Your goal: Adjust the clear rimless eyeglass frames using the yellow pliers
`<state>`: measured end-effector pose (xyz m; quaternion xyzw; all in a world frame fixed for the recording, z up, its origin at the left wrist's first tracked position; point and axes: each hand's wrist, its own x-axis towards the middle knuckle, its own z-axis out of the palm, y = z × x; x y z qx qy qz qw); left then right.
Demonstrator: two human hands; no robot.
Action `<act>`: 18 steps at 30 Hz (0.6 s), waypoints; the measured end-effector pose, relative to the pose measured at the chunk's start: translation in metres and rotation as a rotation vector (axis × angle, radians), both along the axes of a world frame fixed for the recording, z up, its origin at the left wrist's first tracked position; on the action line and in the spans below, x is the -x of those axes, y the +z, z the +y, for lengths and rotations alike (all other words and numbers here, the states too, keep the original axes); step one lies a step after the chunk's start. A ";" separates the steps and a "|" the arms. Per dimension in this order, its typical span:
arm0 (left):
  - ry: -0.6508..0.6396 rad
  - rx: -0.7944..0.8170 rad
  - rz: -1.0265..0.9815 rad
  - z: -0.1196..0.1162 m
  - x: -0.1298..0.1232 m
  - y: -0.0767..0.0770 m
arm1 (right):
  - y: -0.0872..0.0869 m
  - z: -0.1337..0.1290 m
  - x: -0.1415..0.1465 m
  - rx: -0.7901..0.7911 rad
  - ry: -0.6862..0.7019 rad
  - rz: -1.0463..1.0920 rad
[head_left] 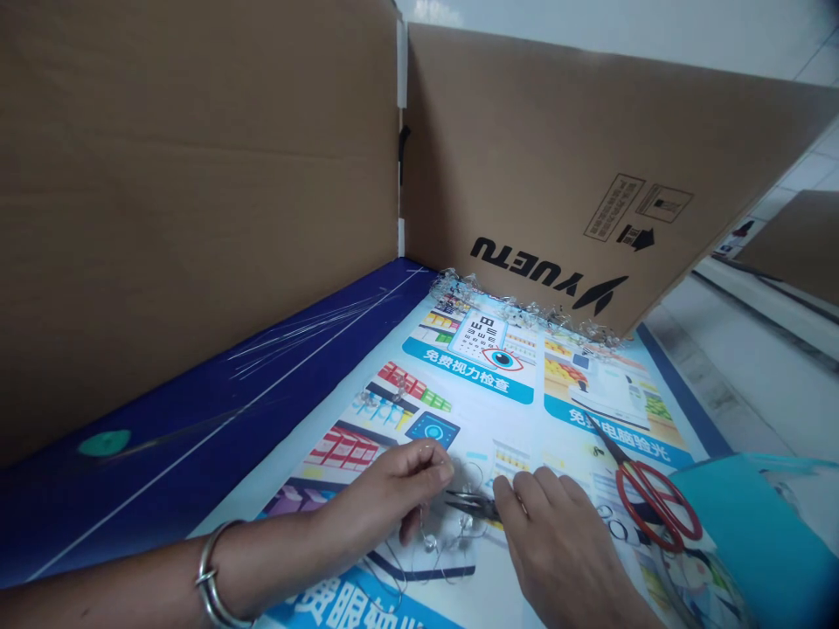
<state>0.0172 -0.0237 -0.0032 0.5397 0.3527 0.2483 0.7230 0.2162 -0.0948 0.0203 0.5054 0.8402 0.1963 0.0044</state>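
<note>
My left hand (406, 485) is pinched on a thin silvery wire (425, 528) that carries small clear beads. Loops of this wire hang below the fingers over the printed sheet. My right hand (557, 542) is wrapped around dark needle-nose pliers (477, 505), whose tips point left to the wire beside my left fingers. Whether the jaws grip the wire is too small to tell. To the right of my right hand lie scissors (655, 505) with red handles, blades pointing away from me.
Cardboard walls (216, 175) stand at the left and back (557, 157). Several tangled wire-and-bead pieces (524, 310) line the foot of the back wall. Straight thin strands (294, 336) and a green flat piece (105, 443) lie on the blue strip. A turquoise object (753, 533) sits at the right.
</note>
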 end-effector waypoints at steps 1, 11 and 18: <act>-0.007 0.005 -0.003 0.000 0.000 0.000 | 0.000 0.000 0.001 -0.001 0.000 -0.006; -0.022 0.029 0.006 0.001 -0.001 0.000 | 0.000 0.000 0.005 -0.035 0.049 -0.010; -0.036 -0.012 0.022 0.000 0.001 0.001 | -0.005 0.002 -0.010 0.060 0.042 0.124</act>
